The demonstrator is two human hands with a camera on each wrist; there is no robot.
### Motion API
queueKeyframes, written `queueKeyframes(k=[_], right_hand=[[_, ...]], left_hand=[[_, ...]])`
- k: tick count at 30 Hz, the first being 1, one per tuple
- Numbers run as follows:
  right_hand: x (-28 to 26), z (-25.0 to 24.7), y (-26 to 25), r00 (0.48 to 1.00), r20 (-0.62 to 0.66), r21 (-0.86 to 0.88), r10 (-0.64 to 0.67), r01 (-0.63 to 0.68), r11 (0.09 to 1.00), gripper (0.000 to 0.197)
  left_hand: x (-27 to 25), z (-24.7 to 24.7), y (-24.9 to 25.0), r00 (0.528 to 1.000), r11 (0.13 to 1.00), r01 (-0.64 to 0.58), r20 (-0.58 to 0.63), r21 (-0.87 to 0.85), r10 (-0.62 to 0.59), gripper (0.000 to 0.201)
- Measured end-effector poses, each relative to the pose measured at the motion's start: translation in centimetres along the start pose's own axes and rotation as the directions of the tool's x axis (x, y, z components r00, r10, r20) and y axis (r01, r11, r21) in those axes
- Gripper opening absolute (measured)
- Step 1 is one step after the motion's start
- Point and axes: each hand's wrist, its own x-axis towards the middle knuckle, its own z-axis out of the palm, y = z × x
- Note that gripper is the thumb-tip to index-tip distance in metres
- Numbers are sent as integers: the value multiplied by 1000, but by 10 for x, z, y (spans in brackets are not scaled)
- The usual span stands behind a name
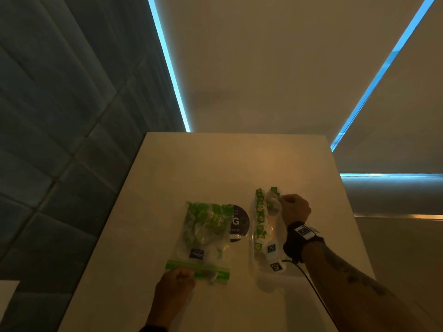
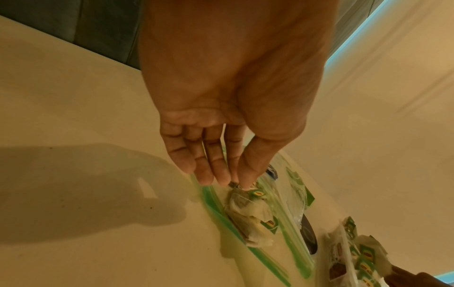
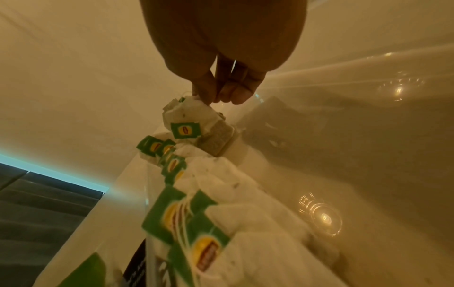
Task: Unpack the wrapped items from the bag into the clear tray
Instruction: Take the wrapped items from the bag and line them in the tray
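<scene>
A clear zip bag (image 1: 206,233) with green-tagged wrapped tea bags lies on the table, its green zip end toward me. My left hand (image 1: 184,276) is at that mouth; in the left wrist view its thumb and forefinger (image 2: 236,180) pinch the top of one tea bag (image 2: 248,213) lying across the zip strip. To the right lies the clear tray (image 1: 263,281), holding a row of tea bags (image 1: 260,219). At the tray's far end my right hand (image 1: 284,200) pinches another tea bag (image 3: 196,124) just above the row (image 3: 172,161).
A black round disc marked with a G (image 1: 239,224) lies between the bag and the tray. The pale table (image 1: 215,164) ends at a tiled floor on the left and at a wall beyond. A black cable (image 1: 309,279) runs from my right wrist band.
</scene>
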Motion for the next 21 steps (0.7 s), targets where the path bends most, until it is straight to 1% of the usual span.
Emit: queueKeyframes(k=[2, 6, 8, 10, 11, 12, 14, 15, 16, 17, 18, 19, 20, 21], right_hand=[[0, 0, -1, 1000, 9, 2, -8, 8, 1000, 18], [1, -2, 5, 998, -65, -18, -7, 6, 1000, 22], [-1, -3, 12, 998, -64, -62, -9, 5, 998, 26], [-3, -2, 18, 1000, -21, -93, 0, -2, 996, 30], [-4, -1, 19, 1000, 25, -111, 6, -4, 994, 30], [-3, 1, 20, 997, 70, -135, -11, 20, 991, 29], [0, 0, 19, 989, 147, -176, -26, 52, 983, 27], [0, -2, 17, 986, 163, -189, -22, 53, 981, 28], [1, -5, 16, 988, 154, -212, -27, 59, 975, 32], [-3, -10, 11, 991, 120, -217, -54, 80, 973, 35], [-11, -15, 6, 991, 64, -208, -121, 132, 969, 36], [-25, -17, -2, 977, 17, -191, -212, 211, 958, 35], [-46, -20, -13, 943, 26, -165, -331, 330, 929, 30], [-71, -20, -25, 895, 116, -132, -431, 443, 886, 25]], left_hand=[[1, 0, -1, 1000, 1000, -1, -7, 8, 1, 17], [4, 2, -4, 1000, 1000, -6, -8, 20, 6, 15], [5, 3, -5, 1000, 1000, -6, -9, 27, 6, 15], [6, 4, -7, 1000, 999, -20, -11, 41, 21, 17], [7, 4, -8, 999, 998, -30, -14, 59, 31, 17], [8, 4, -8, 999, 995, -43, -12, 86, 44, 16], [9, 5, -8, 997, 987, -77, -7, 139, 79, 22], [8, 5, -7, 995, 986, -93, -9, 137, 95, 24], [7, 6, -5, 993, 986, -117, -10, 116, 119, 24], [6, 6, -2, 988, 985, -152, -17, 77, 154, 21], [3, 6, 2, 980, 980, -197, -19, 35, 198, 18], [0, 6, 7, 971, 971, -238, -21, 2, 238, 20], [-2, 5, 11, 961, 961, -277, -26, -21, 276, 23], [-3, 5, 14, 946, 946, -322, -39, -22, 321, 23]])
